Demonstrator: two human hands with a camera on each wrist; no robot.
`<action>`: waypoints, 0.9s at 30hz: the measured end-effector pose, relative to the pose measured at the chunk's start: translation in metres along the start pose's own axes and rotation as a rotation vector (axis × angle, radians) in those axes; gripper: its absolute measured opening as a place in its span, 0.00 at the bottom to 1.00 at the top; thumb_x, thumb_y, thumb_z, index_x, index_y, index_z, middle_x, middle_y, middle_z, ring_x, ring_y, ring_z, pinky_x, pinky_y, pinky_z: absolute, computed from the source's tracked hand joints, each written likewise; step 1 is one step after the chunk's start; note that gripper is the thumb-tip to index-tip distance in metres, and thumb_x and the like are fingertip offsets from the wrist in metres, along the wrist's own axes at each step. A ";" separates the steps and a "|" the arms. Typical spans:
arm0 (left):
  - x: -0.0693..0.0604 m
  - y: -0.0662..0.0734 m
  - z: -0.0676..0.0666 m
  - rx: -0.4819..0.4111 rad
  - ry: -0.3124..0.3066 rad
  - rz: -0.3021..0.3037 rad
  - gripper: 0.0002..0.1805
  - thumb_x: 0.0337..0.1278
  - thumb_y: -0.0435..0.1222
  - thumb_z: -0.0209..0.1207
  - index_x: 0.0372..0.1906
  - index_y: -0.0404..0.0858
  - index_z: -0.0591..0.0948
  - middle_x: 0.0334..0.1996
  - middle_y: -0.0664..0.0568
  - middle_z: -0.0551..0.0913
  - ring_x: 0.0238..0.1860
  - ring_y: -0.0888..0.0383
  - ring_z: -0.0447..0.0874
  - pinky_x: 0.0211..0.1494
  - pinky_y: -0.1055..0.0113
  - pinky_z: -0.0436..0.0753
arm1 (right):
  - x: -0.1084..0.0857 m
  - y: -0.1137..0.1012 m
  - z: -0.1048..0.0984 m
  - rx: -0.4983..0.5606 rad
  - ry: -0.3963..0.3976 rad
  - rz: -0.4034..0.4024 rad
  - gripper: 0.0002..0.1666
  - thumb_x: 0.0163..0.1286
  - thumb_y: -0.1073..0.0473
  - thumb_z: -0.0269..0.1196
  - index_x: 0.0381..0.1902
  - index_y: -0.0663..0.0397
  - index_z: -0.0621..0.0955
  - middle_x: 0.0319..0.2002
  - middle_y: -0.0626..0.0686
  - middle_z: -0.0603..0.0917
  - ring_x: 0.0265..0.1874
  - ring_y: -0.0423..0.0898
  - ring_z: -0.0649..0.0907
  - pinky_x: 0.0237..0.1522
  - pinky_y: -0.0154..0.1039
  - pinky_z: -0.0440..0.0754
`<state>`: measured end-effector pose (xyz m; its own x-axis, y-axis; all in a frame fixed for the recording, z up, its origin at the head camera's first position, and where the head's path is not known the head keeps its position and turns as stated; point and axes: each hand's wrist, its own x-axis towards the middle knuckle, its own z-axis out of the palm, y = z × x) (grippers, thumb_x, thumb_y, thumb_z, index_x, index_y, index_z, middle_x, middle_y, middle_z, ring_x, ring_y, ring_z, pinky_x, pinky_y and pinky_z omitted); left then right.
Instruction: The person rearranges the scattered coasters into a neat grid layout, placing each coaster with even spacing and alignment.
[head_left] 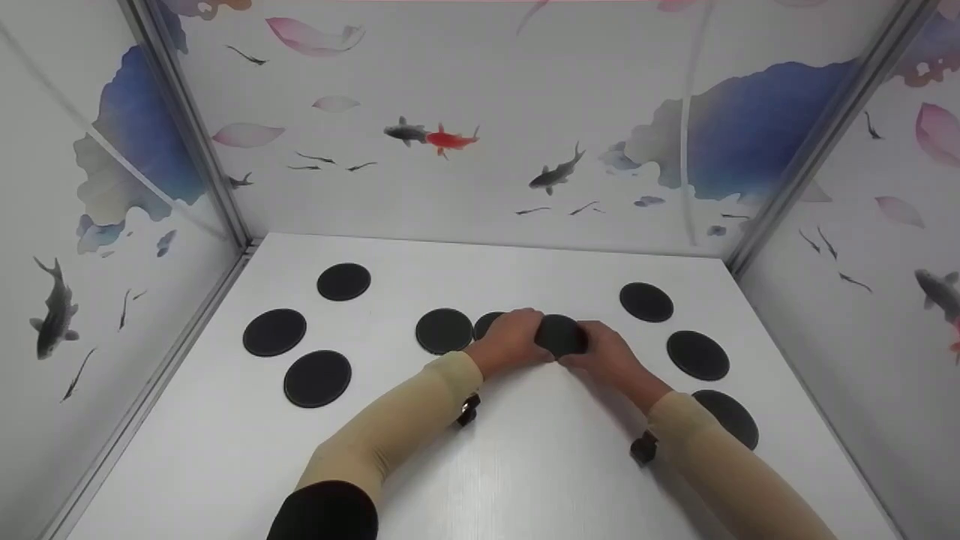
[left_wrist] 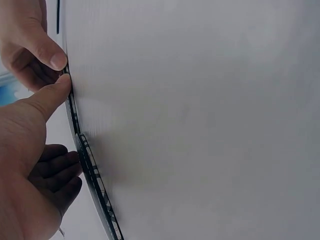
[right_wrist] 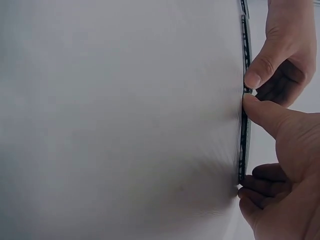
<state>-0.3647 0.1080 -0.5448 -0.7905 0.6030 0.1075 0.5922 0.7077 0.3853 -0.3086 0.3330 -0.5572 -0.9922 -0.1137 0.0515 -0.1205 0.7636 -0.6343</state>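
Beige sleeves point(head_left: 405, 412) reached over white tabletop point(head_left: 517, 472). Right hand point(head_left: 611, 360) gripped black disc point(head_left: 561, 335), mid-tabletop; left hand point(head_left: 510, 341) curled at half-hidden disc point(head_left: 485, 325) just left of it, couldn't tell if pinching. Third disc point(head_left: 444, 331) extended row leftward. Left trio point(head_left: 274, 332) and right trio point(head_left: 697, 355) flanked row. Fish-print wall point(head_left: 465, 202) stood behind.

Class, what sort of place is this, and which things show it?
Probably a small enclosed work booth: printed panels with fish and petals stand around a white table, metal posts run up the corners, and black discs lie on the tabletop.
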 end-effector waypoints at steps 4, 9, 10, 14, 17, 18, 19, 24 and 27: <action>-0.002 0.002 -0.002 0.013 0.007 0.011 0.27 0.61 0.53 0.78 0.55 0.39 0.86 0.44 0.51 0.87 0.46 0.53 0.87 0.54 0.57 0.86 | 0.000 -0.002 -0.001 -0.029 -0.008 0.006 0.41 0.67 0.55 0.83 0.73 0.61 0.80 0.69 0.63 0.83 0.73 0.64 0.78 0.77 0.61 0.71; -0.002 0.001 0.000 0.017 0.010 0.011 0.27 0.61 0.53 0.78 0.55 0.40 0.86 0.44 0.51 0.87 0.46 0.53 0.87 0.54 0.57 0.86 | 0.000 -0.004 -0.001 -0.014 -0.010 0.011 0.41 0.66 0.57 0.83 0.73 0.63 0.80 0.69 0.64 0.83 0.73 0.65 0.78 0.77 0.62 0.71; -0.002 0.001 0.000 0.017 0.009 0.009 0.27 0.61 0.53 0.77 0.55 0.40 0.86 0.44 0.51 0.87 0.46 0.52 0.87 0.55 0.57 0.86 | 0.000 -0.004 -0.001 -0.012 -0.010 0.008 0.41 0.66 0.58 0.83 0.72 0.63 0.80 0.69 0.65 0.83 0.72 0.65 0.78 0.77 0.62 0.71; -0.001 0.001 0.001 0.023 0.003 0.004 0.26 0.61 0.54 0.77 0.54 0.41 0.87 0.44 0.51 0.87 0.46 0.53 0.87 0.55 0.57 0.86 | 0.000 -0.003 -0.002 -0.007 -0.014 0.008 0.41 0.66 0.58 0.83 0.73 0.64 0.80 0.69 0.64 0.83 0.73 0.65 0.78 0.77 0.62 0.71; 0.000 0.001 0.001 0.038 -0.005 0.004 0.26 0.61 0.54 0.77 0.55 0.41 0.87 0.45 0.52 0.87 0.47 0.53 0.87 0.55 0.58 0.86 | 0.001 -0.002 -0.002 -0.013 -0.016 -0.004 0.41 0.66 0.58 0.83 0.73 0.63 0.80 0.68 0.64 0.83 0.72 0.64 0.79 0.77 0.62 0.71; 0.001 0.001 0.001 0.043 -0.007 0.003 0.26 0.61 0.54 0.77 0.55 0.41 0.87 0.45 0.52 0.87 0.47 0.53 0.87 0.55 0.58 0.86 | 0.002 -0.001 -0.002 -0.014 -0.016 -0.009 0.40 0.65 0.58 0.83 0.72 0.63 0.81 0.68 0.64 0.84 0.72 0.64 0.79 0.77 0.62 0.71; 0.001 0.001 0.001 0.047 -0.008 0.001 0.27 0.62 0.54 0.77 0.55 0.41 0.87 0.45 0.52 0.87 0.47 0.53 0.87 0.55 0.58 0.86 | 0.002 -0.001 -0.002 -0.013 -0.015 -0.016 0.40 0.65 0.59 0.83 0.72 0.62 0.81 0.67 0.63 0.84 0.72 0.64 0.79 0.77 0.62 0.72; 0.001 0.002 0.000 0.060 -0.014 -0.005 0.28 0.62 0.54 0.76 0.57 0.41 0.86 0.47 0.51 0.88 0.49 0.53 0.87 0.58 0.58 0.86 | 0.004 0.000 -0.001 -0.012 -0.015 -0.040 0.38 0.64 0.59 0.84 0.70 0.60 0.83 0.66 0.62 0.85 0.71 0.63 0.81 0.76 0.61 0.72; 0.000 0.003 -0.001 0.052 -0.023 -0.003 0.27 0.63 0.54 0.76 0.57 0.40 0.86 0.47 0.50 0.88 0.49 0.52 0.87 0.57 0.57 0.86 | 0.003 0.000 -0.001 -0.004 -0.019 -0.035 0.39 0.64 0.59 0.84 0.71 0.61 0.82 0.67 0.62 0.85 0.71 0.63 0.80 0.76 0.62 0.72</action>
<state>-0.3630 0.1097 -0.5426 -0.7889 0.6086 0.0851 0.5975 0.7275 0.3372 -0.3116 0.3329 -0.5561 -0.9866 -0.1524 0.0585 -0.1550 0.7618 -0.6290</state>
